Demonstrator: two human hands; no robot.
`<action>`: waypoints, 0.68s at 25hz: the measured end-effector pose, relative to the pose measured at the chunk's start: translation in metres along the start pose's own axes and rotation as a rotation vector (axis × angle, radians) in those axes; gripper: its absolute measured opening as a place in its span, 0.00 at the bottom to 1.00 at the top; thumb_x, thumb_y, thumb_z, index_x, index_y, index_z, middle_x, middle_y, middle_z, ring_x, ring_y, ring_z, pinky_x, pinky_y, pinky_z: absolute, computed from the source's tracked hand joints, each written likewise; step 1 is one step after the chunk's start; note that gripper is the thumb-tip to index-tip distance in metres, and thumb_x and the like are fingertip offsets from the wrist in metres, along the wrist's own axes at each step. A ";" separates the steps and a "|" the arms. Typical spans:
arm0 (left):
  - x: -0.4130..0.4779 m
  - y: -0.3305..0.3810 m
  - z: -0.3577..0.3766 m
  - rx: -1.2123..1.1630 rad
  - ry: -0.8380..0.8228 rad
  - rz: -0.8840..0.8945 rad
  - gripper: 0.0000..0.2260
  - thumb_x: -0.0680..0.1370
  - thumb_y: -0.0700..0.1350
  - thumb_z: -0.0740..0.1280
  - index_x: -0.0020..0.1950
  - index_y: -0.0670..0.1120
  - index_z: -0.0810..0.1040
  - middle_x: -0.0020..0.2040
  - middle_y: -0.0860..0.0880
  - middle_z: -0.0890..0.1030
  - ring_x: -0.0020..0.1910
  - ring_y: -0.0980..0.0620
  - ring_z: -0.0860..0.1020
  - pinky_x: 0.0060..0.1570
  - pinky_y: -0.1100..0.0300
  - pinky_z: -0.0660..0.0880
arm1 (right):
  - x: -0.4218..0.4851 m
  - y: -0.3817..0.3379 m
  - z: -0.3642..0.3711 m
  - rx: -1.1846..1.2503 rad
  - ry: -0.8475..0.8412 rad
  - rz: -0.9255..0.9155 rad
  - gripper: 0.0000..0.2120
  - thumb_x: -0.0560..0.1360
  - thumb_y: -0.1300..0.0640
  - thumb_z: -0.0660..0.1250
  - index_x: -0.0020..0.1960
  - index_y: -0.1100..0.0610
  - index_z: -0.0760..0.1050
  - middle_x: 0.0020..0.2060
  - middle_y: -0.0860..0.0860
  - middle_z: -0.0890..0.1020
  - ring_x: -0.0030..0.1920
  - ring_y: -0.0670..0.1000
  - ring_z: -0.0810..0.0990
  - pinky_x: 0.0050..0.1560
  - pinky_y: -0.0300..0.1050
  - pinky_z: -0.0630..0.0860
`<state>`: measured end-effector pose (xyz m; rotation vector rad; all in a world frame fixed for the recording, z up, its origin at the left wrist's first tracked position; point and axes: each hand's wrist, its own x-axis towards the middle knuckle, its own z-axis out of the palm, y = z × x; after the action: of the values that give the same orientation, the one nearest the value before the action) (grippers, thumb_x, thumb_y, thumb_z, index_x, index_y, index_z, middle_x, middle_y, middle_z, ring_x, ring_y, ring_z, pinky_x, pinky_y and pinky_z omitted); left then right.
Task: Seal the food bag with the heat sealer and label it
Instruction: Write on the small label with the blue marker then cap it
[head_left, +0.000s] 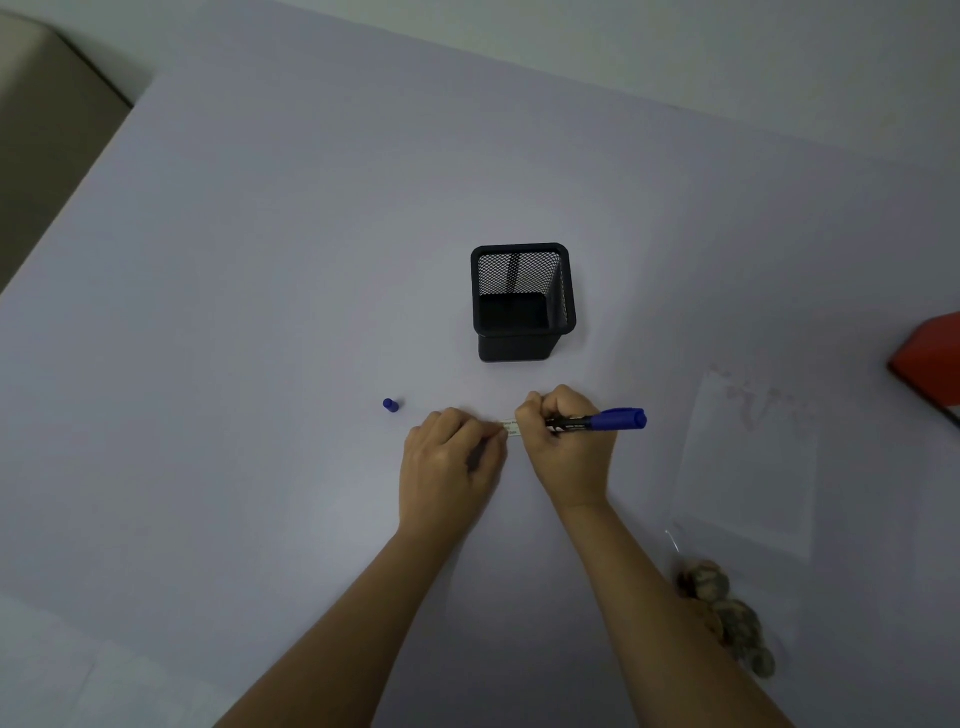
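Observation:
A small white label (510, 427) lies on the pale table (260, 312), mostly covered by both hands. My left hand (451, 457) presses its fingertips on the label's left end. My right hand (566, 441) grips a blue marker (605, 420), tip down on the label, its capped rear end pointing right. The marker's blue cap (390, 405) lies loose to the left. A clear food bag (748, 467) lies flat at the right, with brown round food pieces (727, 613) in its near end beside my right forearm.
A black mesh pen holder (522, 301) stands just beyond my hands. A red object (930, 358), partly cut off, sits at the right edge. The table's left edge runs diagonally, with floor and a beige surface (47, 130) beyond it.

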<state>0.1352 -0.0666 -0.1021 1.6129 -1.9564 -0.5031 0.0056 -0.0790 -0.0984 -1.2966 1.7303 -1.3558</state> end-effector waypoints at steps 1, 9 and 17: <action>0.000 0.000 0.000 0.002 -0.002 -0.001 0.05 0.74 0.46 0.69 0.43 0.45 0.82 0.37 0.49 0.79 0.36 0.52 0.74 0.37 0.56 0.71 | 0.000 0.000 0.000 0.003 -0.005 0.000 0.18 0.72 0.55 0.62 0.29 0.65 0.66 0.22 0.60 0.71 0.25 0.55 0.69 0.27 0.49 0.71; 0.000 0.001 -0.001 0.000 -0.008 0.003 0.06 0.74 0.47 0.68 0.43 0.45 0.82 0.37 0.49 0.79 0.37 0.52 0.74 0.38 0.57 0.71 | -0.001 0.000 0.000 -0.028 -0.006 -0.011 0.18 0.72 0.54 0.62 0.29 0.64 0.67 0.23 0.59 0.71 0.25 0.53 0.69 0.27 0.50 0.72; 0.000 0.001 -0.002 -0.008 -0.007 0.004 0.06 0.74 0.47 0.68 0.43 0.45 0.82 0.37 0.49 0.79 0.37 0.52 0.74 0.37 0.54 0.72 | -0.001 0.001 0.000 -0.021 -0.013 -0.021 0.18 0.72 0.54 0.61 0.29 0.64 0.67 0.23 0.60 0.71 0.26 0.55 0.69 0.27 0.46 0.72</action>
<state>0.1358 -0.0662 -0.1007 1.6046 -1.9600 -0.5147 0.0060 -0.0779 -0.0992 -1.3357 1.7309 -1.3418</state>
